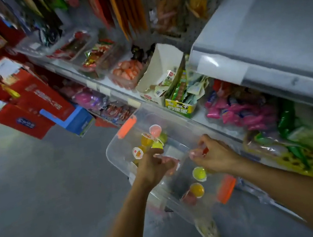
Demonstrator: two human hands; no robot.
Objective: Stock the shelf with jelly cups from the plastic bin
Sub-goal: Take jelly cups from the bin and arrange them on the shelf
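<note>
A clear plastic bin (114,146) with orange latches stands in front of the shelf (209,117). Several jelly cups lie in it: a pink one (155,130), yellow ones (147,140) at the far end, a yellow-green one (199,174) and an orange one (197,190) nearer me. My left hand (153,167) reaches into the bin and grips a pink jelly cup (169,160). My right hand (213,153) is also inside the bin, its fingers curled round a reddish-pink jelly cup (196,153). The picture is blurred by motion.
The shelf holds snack packets in clear trays (125,74), a white cardboard display box (163,76) and pink wrapped sweets (239,112). A grey upper shelf (262,38) juts out on the right. Red cartons (31,104) stand on the grey floor at left.
</note>
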